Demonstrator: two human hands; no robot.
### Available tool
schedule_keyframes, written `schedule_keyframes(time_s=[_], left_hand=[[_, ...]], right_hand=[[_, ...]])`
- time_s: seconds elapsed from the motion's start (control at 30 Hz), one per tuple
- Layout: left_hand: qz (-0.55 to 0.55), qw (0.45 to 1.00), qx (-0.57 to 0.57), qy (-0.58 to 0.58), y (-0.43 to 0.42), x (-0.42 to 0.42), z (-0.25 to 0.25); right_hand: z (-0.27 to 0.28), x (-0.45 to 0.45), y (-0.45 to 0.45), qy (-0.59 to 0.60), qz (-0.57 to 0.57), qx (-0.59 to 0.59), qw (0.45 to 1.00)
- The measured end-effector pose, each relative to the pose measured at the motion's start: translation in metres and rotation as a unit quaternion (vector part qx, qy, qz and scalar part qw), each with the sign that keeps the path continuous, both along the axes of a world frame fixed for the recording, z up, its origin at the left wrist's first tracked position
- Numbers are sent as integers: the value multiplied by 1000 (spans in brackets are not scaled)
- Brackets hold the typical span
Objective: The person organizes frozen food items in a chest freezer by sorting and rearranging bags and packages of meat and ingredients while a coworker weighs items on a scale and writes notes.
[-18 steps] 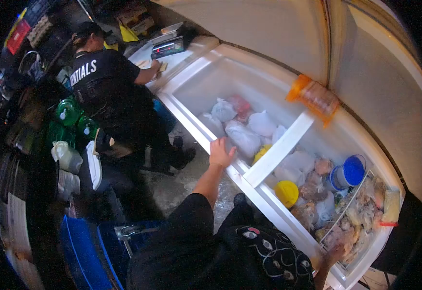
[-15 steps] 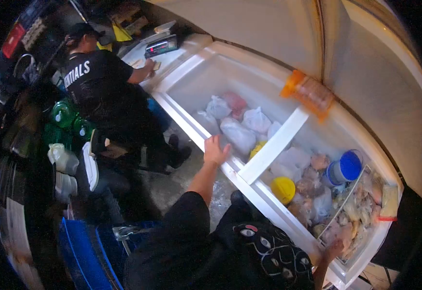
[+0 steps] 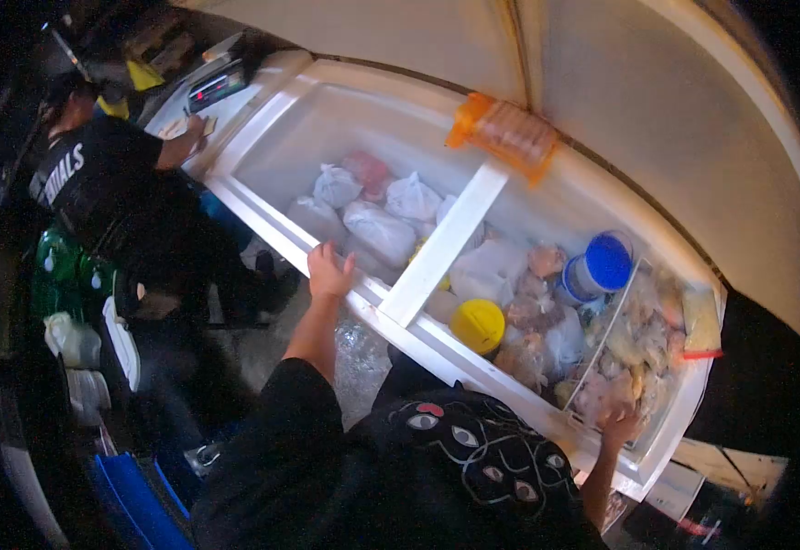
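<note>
A long white chest freezer point(image 3: 267, 215) stands open before me. My left hand point(image 3: 330, 270) is closed over its near rim, left of the white crossbar point(image 3: 446, 243). My right hand point(image 3: 622, 426) reaches over the near rim at the right end, against a bag of pinkish frozen food point(image 3: 602, 396) in the wire-edged basket point(image 3: 592, 362). Its fingers are blurred and partly hidden, so their grip is unclear. Beside the basket lie a yellow-lidded tub point(image 3: 478, 326), a blue-lidded bucket point(image 3: 607, 261) and clear bags of brownish food point(image 3: 530, 312).
White knotted bags point(image 3: 380, 231) and a red bag point(image 3: 368, 174) fill the left compartment. An orange package point(image 3: 503, 137) rests on the back rim, a red-edged pouch point(image 3: 701, 323) on the right end. At left, a person in black point(image 3: 116, 183) stands by a digital scale point(image 3: 217, 84).
My view has turned, so the freezer and the person appear farther left. My left hand stays on the rim, and my right hand remains at the basket with a slight shift of its fingers.
</note>
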State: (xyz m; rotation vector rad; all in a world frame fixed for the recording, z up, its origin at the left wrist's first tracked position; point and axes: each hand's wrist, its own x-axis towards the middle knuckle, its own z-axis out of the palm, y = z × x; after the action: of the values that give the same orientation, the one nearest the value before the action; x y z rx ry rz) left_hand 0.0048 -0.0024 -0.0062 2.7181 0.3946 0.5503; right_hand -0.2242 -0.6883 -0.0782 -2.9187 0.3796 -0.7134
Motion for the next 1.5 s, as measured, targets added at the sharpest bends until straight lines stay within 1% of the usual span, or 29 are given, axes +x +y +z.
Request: schedule_keyframes(time_s=[0.03,0.07,0.1,0.17,0.27,0.37,0.47,0.57,0.67,0.73,0.77,0.83,0.87,0.9,0.93,0.97,1.0,1.03,1.07,1.1,1.13,1.17,1.27,1.37,1.4,1.47,1.5], left_hand=[[-4,1000,2,2,3,1,-5],[-6,1000,4,3,5,0,-7],[-8,1000,6,3,5,1,-9],[0,1000,-5,21,-3,0,3],[-11,1000,-5,10,-2,-1,4],[-14,1000,4,-19,2,0,-7],[-7,1000,0,-21,5,-1,-7],[-12,1000,1,-1,3,1,-5],[-17,1000,4,-15,3,3,-10],[-25,999,18,-30,8,3,-14],[-27,999,14,-11,10,1,-16],[-24,1000,8,17,6,2,-8],[13,996,-14,87,6,5,-9],[-1,996,-46,78,8,4,-12],[9,997,9,78,11,5,-20],[38,996,-21,82,8,5,-16],[34,997,-15,75,5,3,-10],[27,997,-12,67,2,3,-2],[17,999,-5,43,3,1,-3],[1,1000,-2,22,3,0,-2],[5,1000,17,24,4,0,-2],[3,1000,16,24,5,2,-4],[-6,999,4,31,1,0,-8],[-5,999,1,42,1,1,-5],[1,999,1,48,0,1,-5],[19,998,2,63,0,-2,-3],[16,999,11,31,2,-2,-10]], right_hand=[[8,-6,-15,24,-25,37,999],[30,-7,-27,46,-50,74,995],[45,-12,-38,38,-85,59,994],[64,-20,-63,21,-149,28,988],[64,-45,-71,66,-226,-45,971],[5,-95,-76,95,-227,-116,962],[19,-97,-65,187,-224,-44,955],[25,-96,-62,147,-217,-14,965],[36,-85,-52,151,-315,64,935],[36,-83,-53,223,-303,19,926],[37,-84,-53,258,-296,-3,920],[36,-87,-59,282,-293,-35,913],[31,-84,-62,291,-284,-47,912],[18,-92,-74,211,-309,81,924],[-11,-103,-97,262,-285,-27,922],[-60,-126,-137,185,-273,-17,944],[-27,-114,-115,325,-202,-128,915],[-26,-110,-108,298,-250,-111,915],[19,-84,-66,206,-357,83,907],[-59,-124,-137,158,-192,-14,969],[-15,-105,-98,189,-274,69,940],[45,-78,-46,220,-359,140,896],[48,-76,-43,242,-403,105,876],[-36,-113,-110,106,-311,36,944],[-35,-114,-115,217,-315,67,921],[-24,-101,-121,432,-300,119,842],[-13,-95,-116,427,-311,106,843]])
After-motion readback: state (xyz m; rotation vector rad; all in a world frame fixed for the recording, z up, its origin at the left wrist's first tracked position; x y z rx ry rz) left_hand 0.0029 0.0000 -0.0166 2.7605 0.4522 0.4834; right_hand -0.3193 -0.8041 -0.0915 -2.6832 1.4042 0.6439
